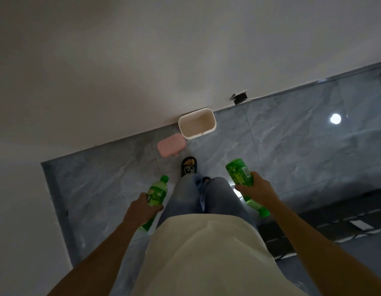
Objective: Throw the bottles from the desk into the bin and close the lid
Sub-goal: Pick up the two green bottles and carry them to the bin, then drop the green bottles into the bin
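I look down at the floor. My left hand (141,209) grips a green bottle (156,192) around its middle, cap pointing away from me. My right hand (257,189) grips a second green bottle (239,173) with its base forward and its cap back towards me. Ahead, against the wall, stands a white bin (197,123), open and seemingly empty. Its pink lid (171,145) lies on the floor just left of the bin, detached. Both bottles are well short of the bin.
The floor is glossy grey marble tile (292,146). A white wall (142,71) runs behind the bin, with a black plug at a low socket (240,97) to the right. My sandalled foot (189,166) is stepping forward. A dark surface (335,214) lies at the right.
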`<action>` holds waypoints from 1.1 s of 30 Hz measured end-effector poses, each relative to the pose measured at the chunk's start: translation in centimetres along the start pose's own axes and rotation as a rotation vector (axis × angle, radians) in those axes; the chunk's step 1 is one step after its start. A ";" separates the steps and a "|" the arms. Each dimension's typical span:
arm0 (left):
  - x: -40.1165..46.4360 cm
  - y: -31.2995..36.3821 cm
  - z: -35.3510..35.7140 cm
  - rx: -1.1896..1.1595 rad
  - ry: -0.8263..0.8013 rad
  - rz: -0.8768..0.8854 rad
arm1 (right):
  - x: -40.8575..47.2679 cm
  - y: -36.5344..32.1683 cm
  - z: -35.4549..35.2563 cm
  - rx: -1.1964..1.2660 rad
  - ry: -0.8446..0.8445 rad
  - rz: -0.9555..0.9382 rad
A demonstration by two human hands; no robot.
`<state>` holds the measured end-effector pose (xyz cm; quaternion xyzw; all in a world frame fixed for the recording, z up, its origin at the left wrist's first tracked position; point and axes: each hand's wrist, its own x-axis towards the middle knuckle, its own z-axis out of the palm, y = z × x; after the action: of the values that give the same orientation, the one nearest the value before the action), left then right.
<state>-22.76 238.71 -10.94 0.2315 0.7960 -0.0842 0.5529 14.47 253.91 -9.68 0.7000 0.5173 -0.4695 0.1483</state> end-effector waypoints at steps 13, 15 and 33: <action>9.7 12.9 0.5 -0.157 0.070 0.170 | 11.3 -3.6 -2.8 -0.182 -0.061 -0.114; 12.6 14.1 1.5 -0.196 0.102 0.194 | 15.0 -5.5 -2.2 -0.202 -0.052 -0.180; 45.4 14.7 12.6 -0.417 0.376 0.419 | 52.5 -13.1 17.4 -0.876 0.054 -0.766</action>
<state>-18.17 259.18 -55.60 0.2832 0.8192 0.2397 0.4374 -4.29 278.07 -57.53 0.3479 0.8832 -0.2140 0.2305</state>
